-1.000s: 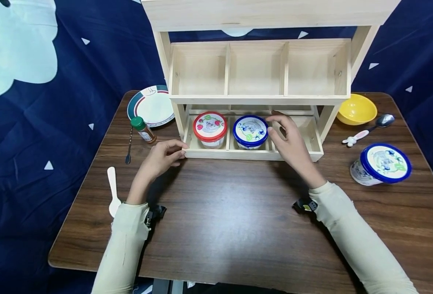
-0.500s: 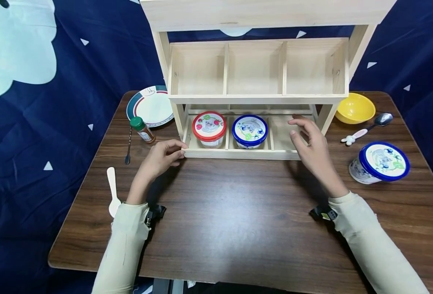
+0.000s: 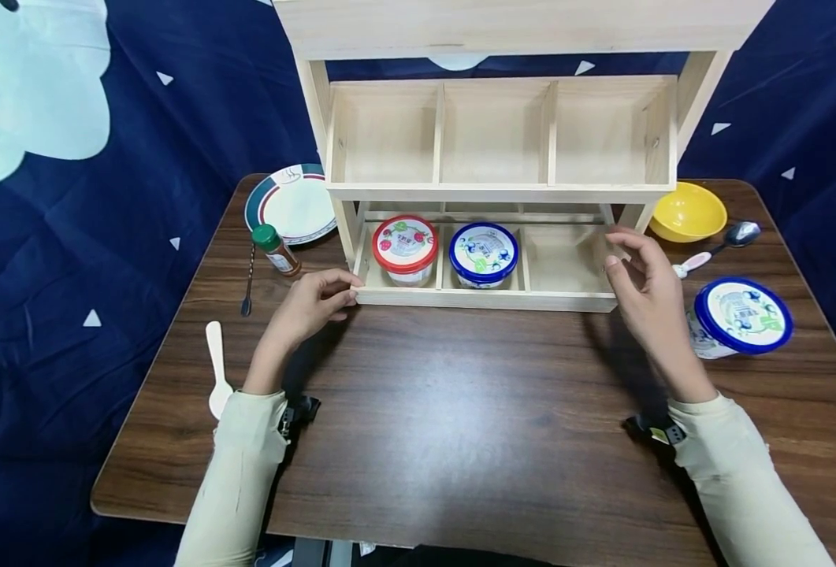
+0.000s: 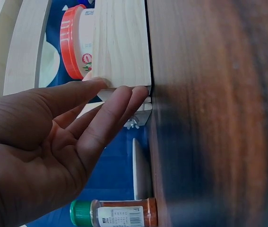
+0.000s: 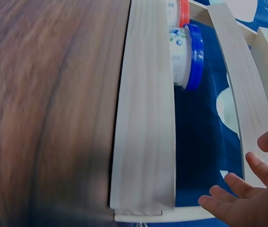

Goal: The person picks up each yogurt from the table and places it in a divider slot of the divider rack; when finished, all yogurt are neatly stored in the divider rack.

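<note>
A low wooden compartment tray (image 3: pixel 488 298) forms the bottom tier of a wooden rack. My left hand (image 3: pixel 309 305) pinches the tray's front left corner; in the left wrist view the thumb and fingertips meet the end of its front board (image 4: pixel 122 42). A red-lidded tub (image 3: pixel 405 246) with strawberry pictures sits in the left compartment. Beside it, the middle one holds a blue-lidded tub (image 3: pixel 484 253) with blueberry pictures. My right hand (image 3: pixel 648 303), fingers spread and loosely bent, hovers by the tray's right end with nothing in it.
The rack's upper tray (image 3: pixel 496 134) overhangs the lower one. To the left are plates (image 3: pixel 297 205), a green-capped spice jar (image 3: pixel 276 250), a thin dark stirrer (image 3: pixel 249 282) and a white spoon (image 3: pixel 218 370). A yellow bowl (image 3: pixel 689 213), a spoon (image 3: pixel 741 233) and another blue-lidded tub (image 3: pixel 744 316) stand right.
The right hand has moved rightward, from beside the blue-lidded tub in the middle compartment to the tray's right end. The left hand stays at the left corner; the tubs have not moved.
</note>
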`<move>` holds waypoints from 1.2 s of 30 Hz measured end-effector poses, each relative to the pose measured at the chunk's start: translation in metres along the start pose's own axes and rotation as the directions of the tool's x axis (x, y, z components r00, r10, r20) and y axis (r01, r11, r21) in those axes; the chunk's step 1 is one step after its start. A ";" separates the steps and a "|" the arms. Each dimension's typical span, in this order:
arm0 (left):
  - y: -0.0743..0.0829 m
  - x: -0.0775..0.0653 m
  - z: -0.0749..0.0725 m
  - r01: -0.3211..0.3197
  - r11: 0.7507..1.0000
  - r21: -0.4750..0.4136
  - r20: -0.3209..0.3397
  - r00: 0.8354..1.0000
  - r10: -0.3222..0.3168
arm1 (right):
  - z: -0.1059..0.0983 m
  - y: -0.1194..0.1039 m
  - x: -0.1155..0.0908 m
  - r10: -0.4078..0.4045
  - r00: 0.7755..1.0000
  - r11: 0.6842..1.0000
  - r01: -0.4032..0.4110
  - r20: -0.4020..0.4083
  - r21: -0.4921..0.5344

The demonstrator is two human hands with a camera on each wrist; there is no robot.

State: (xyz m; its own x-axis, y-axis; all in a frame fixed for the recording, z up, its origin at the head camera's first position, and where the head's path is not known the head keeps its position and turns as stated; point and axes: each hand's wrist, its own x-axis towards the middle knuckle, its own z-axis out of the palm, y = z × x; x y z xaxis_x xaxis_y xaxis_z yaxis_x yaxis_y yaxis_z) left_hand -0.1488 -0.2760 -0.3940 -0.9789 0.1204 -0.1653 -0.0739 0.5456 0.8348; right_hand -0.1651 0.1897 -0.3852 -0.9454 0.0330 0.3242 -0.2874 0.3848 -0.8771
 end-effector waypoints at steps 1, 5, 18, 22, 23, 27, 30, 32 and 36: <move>0.000 0.000 0.000 0.000 1.000 0.000 0.000 1.000 0.000 | -0.003 0.000 -0.001 0.007 1.000 1.000 -0.007 -0.006 -0.009; 0.001 0.000 0.000 0.001 1.000 0.001 0.001 1.000 -0.001 | -0.011 -0.001 -0.003 0.025 0.999 0.999 -0.026 -0.025 -0.044; 0.001 0.000 0.000 0.006 1.000 0.010 0.002 1.000 -0.006 | -0.037 0.000 -0.010 0.066 0.988 0.994 -0.077 -0.137 -0.074; 0.002 0.000 0.000 0.005 1.000 0.004 -0.004 1.000 -0.005 | -0.045 0.001 -0.012 0.074 0.984 0.993 -0.089 -0.164 -0.083; 0.002 0.000 0.000 0.006 1.000 0.003 -0.005 1.000 -0.006 | -0.047 0.001 -0.013 0.073 0.983 0.993 -0.088 -0.169 -0.083; 0.002 0.000 0.000 0.013 1.000 0.004 -0.004 1.000 -0.013 | -0.055 0.002 -0.014 0.069 0.978 0.993 -0.085 -0.195 -0.077; 0.003 0.000 0.000 0.018 1.000 0.005 0.003 1.000 -0.018 | -0.061 0.002 -0.015 0.065 0.973 0.993 -0.084 -0.220 -0.078; 0.003 0.000 0.000 0.022 1.000 0.004 0.005 1.000 -0.022 | -0.064 0.002 -0.017 0.063 0.970 0.994 -0.083 -0.236 -0.075; 0.003 0.000 0.000 0.025 1.000 0.000 0.006 1.000 -0.025 | -0.072 0.002 -0.020 0.058 0.964 0.994 -0.081 -0.261 -0.080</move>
State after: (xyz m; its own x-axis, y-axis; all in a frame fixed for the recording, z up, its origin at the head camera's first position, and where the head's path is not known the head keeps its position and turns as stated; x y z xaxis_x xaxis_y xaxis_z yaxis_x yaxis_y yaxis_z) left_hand -0.1489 -0.2742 -0.3914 -0.9755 0.1116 -0.1896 -0.0986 0.5486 0.8303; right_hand -0.1356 0.2557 -0.3677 -0.8876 0.2945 0.3543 -0.1966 0.4533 -0.8694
